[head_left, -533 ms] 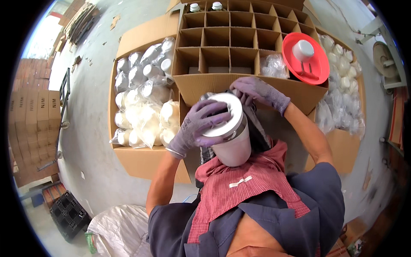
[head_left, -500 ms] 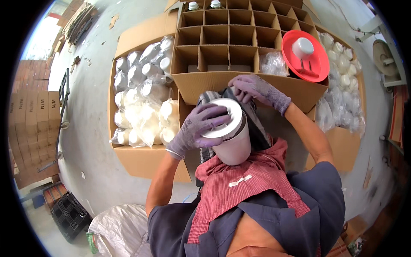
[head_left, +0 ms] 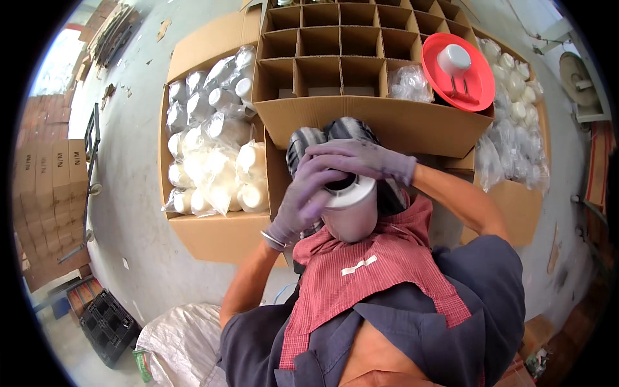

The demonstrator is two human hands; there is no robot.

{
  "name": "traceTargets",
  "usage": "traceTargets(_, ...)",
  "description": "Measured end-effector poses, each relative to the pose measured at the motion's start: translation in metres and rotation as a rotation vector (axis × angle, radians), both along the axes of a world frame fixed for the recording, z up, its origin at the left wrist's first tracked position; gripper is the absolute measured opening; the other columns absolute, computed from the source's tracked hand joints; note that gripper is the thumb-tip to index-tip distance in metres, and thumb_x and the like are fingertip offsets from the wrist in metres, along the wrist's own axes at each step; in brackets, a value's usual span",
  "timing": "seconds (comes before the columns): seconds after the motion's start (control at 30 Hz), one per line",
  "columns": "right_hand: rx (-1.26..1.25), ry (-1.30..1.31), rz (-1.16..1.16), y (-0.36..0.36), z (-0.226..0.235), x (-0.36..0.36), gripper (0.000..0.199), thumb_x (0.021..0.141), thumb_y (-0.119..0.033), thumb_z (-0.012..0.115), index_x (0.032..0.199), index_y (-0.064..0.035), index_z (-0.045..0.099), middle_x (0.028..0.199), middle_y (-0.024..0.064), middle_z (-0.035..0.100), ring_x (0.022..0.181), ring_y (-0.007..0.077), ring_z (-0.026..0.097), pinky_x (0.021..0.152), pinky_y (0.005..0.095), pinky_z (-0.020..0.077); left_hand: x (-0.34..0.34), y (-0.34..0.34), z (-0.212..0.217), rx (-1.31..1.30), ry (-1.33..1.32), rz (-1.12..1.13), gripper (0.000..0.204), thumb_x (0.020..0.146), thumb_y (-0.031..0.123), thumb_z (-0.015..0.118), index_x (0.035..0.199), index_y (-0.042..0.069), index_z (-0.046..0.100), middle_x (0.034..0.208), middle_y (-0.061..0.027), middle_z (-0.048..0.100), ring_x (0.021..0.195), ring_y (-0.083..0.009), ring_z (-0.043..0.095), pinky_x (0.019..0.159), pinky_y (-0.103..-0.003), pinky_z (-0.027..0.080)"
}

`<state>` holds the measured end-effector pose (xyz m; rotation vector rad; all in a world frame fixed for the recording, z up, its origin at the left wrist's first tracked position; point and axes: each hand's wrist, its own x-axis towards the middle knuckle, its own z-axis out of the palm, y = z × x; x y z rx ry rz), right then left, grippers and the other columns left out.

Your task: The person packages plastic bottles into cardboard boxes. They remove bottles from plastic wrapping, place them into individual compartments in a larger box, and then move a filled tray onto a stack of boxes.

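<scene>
A white cylindrical canister (head_left: 351, 222) rests on my lap, against the red checked apron. Its pale ring-shaped top (head_left: 361, 193) shows a dark opening, partly covered by my hands. My left hand (head_left: 300, 200), in a grey-purple glove, curls round the left side of this top. From the right, my right hand (head_left: 361, 158), gloved alike, lies across the far side with its fingers stretched out, overlapping the left fingertips. Anything beneath the overlapping fingers is hidden.
A divided carton (head_left: 361, 119) stands ahead, with a red dish (head_left: 438, 58) bearing a white cup (head_left: 455, 59) on its right corner. Left is a carton (head_left: 219, 232) of bagged white containers; right, another carton (head_left: 509, 216) of bagged pieces. A white sack (head_left: 184, 345) lies lower left.
My right hand has come down and left from the carton's edge onto the canister top. My left hand has shifted slightly lower. The dark opening now shows where the white top faced up.
</scene>
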<state>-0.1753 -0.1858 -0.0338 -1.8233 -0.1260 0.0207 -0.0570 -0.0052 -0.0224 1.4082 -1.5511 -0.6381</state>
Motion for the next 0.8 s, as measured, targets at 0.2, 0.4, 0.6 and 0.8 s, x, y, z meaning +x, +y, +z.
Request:
traceTargets(0.2,-0.512,0.261,-0.377,0.015,0.054,-0.119,0.058,0.092,-0.049,0.053,0.124,-0.0002,0.054,0.120,0.0234,0.057,0.108,0.0375,0.058,0.090,0.0409,0.0476,-0.056,0.021,-0.112,0.428,0.584,0.363,0.043,0.102,0.026,0.043,0.133,-0.003,0.046,0.132,-0.0142,0.052,0.124,-0.0201,0.046,0.106,-0.030,0.034)
traceTargets(0.4,-0.477,0.776,-0.341,0.013,0.033,-0.177,0.056,0.091,-0.051,0.050,0.118,-0.0021,0.054,0.122,0.0218,0.056,0.107,0.0382,0.057,0.091,0.0446,0.0448,-0.041,0.032,-0.077,0.633,0.722,0.231,0.024,0.089,0.027,0.068,0.082,0.008,0.055,0.073,0.0056,0.057,0.064,-0.0023,0.048,0.055,-0.020,0.041)
traceTargets(0.6,-0.439,-0.313,-0.514,0.017,-0.002,-0.141,0.073,0.087,-0.053,0.053,0.139,-0.0021,0.042,0.145,0.0242,0.035,0.138,0.0402,0.028,0.114,0.0500,0.0181,-0.045,0.014,-0.069,0.403,0.245,-0.045,0.036,0.096,0.025,0.049,0.120,-0.001,0.057,0.112,-0.0098,0.064,0.102,-0.0184,0.060,0.091,-0.031,0.047)
traceTargets(0.8,1.333,0.481,-0.710,-0.003,-0.002,-0.117,0.060,0.099,-0.046,0.044,0.139,-0.0008,0.040,0.144,0.0120,0.043,0.123,0.0192,0.051,0.104,0.0340,0.0413,-0.033,-0.017,0.026,-0.135,-0.342,0.074,0.034,0.082,0.014,0.060,0.113,0.001,0.066,0.125,-0.0132,0.062,0.120,-0.0376,0.054,0.109,-0.046,0.033)
